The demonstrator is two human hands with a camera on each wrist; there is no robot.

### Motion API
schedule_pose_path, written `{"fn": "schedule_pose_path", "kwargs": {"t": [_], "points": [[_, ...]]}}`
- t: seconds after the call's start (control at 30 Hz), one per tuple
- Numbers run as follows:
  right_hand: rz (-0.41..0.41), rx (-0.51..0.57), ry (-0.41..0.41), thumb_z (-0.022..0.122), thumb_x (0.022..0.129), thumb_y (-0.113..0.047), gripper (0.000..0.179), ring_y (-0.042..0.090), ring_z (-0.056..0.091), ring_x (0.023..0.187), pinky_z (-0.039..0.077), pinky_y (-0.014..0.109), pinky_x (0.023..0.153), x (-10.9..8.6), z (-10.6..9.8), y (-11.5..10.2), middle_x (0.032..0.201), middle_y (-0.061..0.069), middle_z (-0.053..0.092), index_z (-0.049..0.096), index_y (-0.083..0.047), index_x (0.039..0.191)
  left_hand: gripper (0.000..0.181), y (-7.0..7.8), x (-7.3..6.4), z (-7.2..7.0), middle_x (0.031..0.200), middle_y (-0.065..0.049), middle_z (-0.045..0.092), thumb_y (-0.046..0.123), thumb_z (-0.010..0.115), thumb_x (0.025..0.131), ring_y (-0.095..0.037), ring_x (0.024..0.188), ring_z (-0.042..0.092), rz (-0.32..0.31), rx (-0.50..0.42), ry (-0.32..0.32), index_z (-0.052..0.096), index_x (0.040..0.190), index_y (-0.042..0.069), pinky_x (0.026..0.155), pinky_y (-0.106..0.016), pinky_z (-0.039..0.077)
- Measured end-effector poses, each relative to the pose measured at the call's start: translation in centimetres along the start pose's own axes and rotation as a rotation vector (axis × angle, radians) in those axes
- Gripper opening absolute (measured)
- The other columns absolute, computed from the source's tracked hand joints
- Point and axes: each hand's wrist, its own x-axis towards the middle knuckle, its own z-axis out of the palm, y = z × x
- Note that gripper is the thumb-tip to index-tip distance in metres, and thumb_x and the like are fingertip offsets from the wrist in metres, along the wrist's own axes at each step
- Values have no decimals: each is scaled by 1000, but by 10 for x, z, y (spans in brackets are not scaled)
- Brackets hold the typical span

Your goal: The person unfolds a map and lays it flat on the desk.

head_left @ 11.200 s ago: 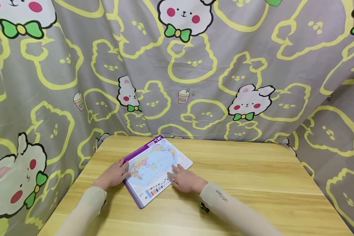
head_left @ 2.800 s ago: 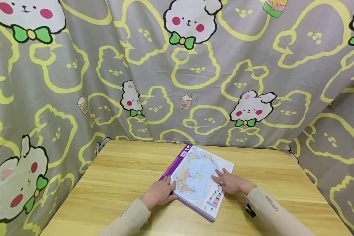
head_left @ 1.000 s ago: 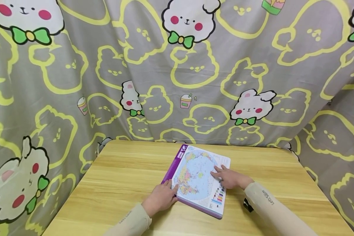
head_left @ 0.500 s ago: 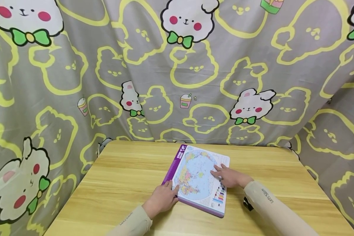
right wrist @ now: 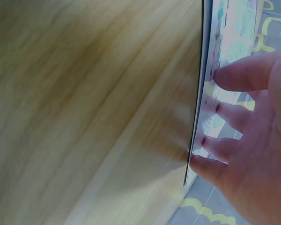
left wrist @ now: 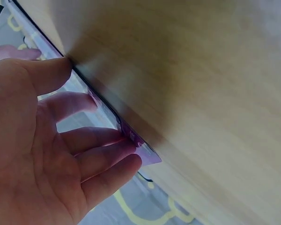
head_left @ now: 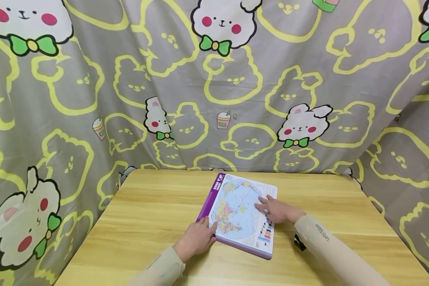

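A flat world map board [head_left: 236, 214] with a purple strip along one side lies tilted on the wooden table. Fingers of my left hand [head_left: 196, 239] rest on its near-left corner; in the left wrist view the left thumb [left wrist: 51, 75] touches the board's edge. My right hand [head_left: 280, 209] lies spread over the right side, fingertips on the printed face. In the right wrist view the right hand [right wrist: 257, 122] has its fingertips along the board's margin, beside the thin dark edge. Neither hand curls round the board.
The wooden table [head_left: 139, 222] reaches back to a grey curtain [head_left: 186, 87] printed with yellow outlines and white rabbits. The curtain also stands at both sides. A small black item [head_left: 299, 243] shows under the right wrist.
Since the oldest frame, both hands and the map board have shifted right, and the board has turned counter-clockwise. Over the last second it turns slightly further, its near-right corner moving up a little.
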Motion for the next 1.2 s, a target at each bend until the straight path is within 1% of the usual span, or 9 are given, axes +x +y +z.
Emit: {"fn": "schedule_pose_path", "kwargs": {"t": [0.23, 0.43, 0.57, 0.8, 0.97, 1.07, 1.13, 1.2], "points": [[44, -10, -5, 48, 88, -2, 54, 50, 16, 136, 22, 59, 108, -1, -1, -2, 151, 21, 26, 46, -10, 141, 49, -1, 3, -3, 129, -18, 55, 43, 51, 95, -30, 118, 54, -2, -12, -7, 53, 136, 18, 87, -40, 52], [31, -55, 19, 49, 92, -3, 51, 50, 18, 135, 24, 58, 107, -7, -2, -12, 151, 22, 26, 44, -9, 142, 49, 0, 3, -3, 130, -17, 55, 43, 50, 95, -29, 119, 53, -10, -13, -19, 52, 137, 18, 85, -40, 53], [17, -78, 36, 49, 95, -8, 47, 50, 20, 135, 25, 58, 107, -13, -2, -19, 150, 23, 27, 44, -9, 142, 48, -1, 2, -4, 130, -18, 55, 42, 51, 95, -29, 119, 53, -17, -14, -21, 52, 136, 18, 83, -40, 54], [27, -94, 40, 52, 96, -12, 46, 47, 23, 135, 28, 57, 106, -23, 2, -28, 149, 20, 32, 46, -12, 141, 48, -2, 1, -8, 129, -18, 55, 42, 52, 94, -30, 119, 53, -17, -25, -16, 53, 135, 18, 83, -40, 54], [-1, -120, 40, 53, 97, -19, 45, 46, 24, 135, 29, 55, 106, -30, 9, -30, 148, 20, 33, 46, -11, 141, 48, -2, 0, -8, 129, -18, 55, 43, 53, 94, -30, 119, 53, -20, -49, -15, 54, 135, 18, 85, -41, 53], [-23, -122, 36, 52, 97, -23, 46, 45, 24, 136, 28, 54, 107, -35, 12, -34, 148, 20, 33, 46, -10, 141, 48, -3, -1, -7, 123, -18, 58, 44, 56, 92, -30, 115, 56, -5, -48, 25, 56, 133, 17, 84, -40, 53], [-42, -124, 33, 52, 97, -24, 47, 45, 24, 135, 28, 54, 107, -39, 15, -38, 147, 22, 33, 46, -8, 141, 47, -5, 0, -6, 111, -15, 62, 44, 59, 90, -27, 104, 60, 9, -75, 63, 60, 127, 15, 79, -38, 54], [-53, -134, 29, 51, 97, -25, 47, 44, 25, 135, 28, 53, 107, -44, 17, -42, 147, 21, 34, 46, -8, 141, 46, -9, 0, -4, 96, -10, 62, 44, 63, 87, -22, 88, 61, 25, -117, 91, 62, 121, 13, 70, -33, 54]]}}
